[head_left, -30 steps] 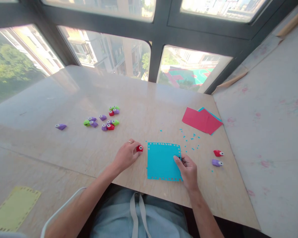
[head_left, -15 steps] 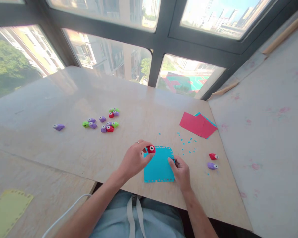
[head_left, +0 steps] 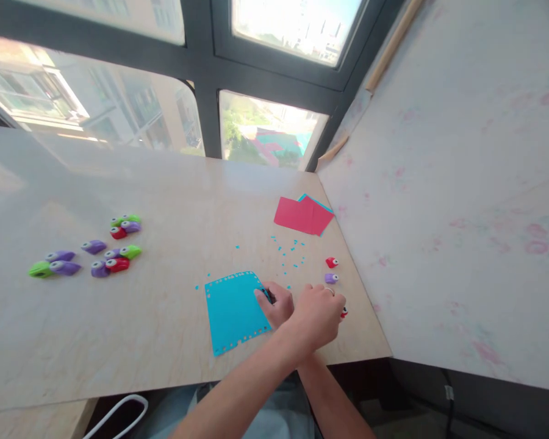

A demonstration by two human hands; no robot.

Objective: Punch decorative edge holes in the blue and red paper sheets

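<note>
At three o'clock from the right hand [head_left: 279, 305], the left hand [head_left: 318, 314] was low over the tabletop, its arm crossing above the right one. Its fingers were curled down by a red piece [head_left: 344, 313], which mostly hid behind them; whether they gripped it or only touched it, I cannot tell. The right hand pinched the edge of a blue sheet [head_left: 235, 311], thumb on top, with a small dark piece [head_left: 269, 296] at the same edge.

The sheet lay at nine o'clock from that hand. The step in hand seemed to be placing or handling the red piece while the sheet was kept steady; the next move, I judge, called for lifting the left wrist clear without dragging the paper.

The sheet was thin, matte and roughly square, slightly curved, with small holes lining its far and near edges. At two o'clock sat another red piece [head_left: 332, 262] and a pale purple piece [head_left: 332, 278], rounded, apparently plastic, each with an eye. Tiny blue scraps [head_left: 280, 248] were strewn toward twelve, below flat, overlapping pinkish-red sheets [head_left: 297, 213].

Between nine and ten, glossy purple, red and green pieces [head_left: 118, 264] clustered on the smooth, faintly veined tabletop [head_left: 174, 207]. Farther out at two rose a flower-patterned wall [head_left: 439, 213]; at eleven, a dark window frame [head_left: 205, 91].
</note>
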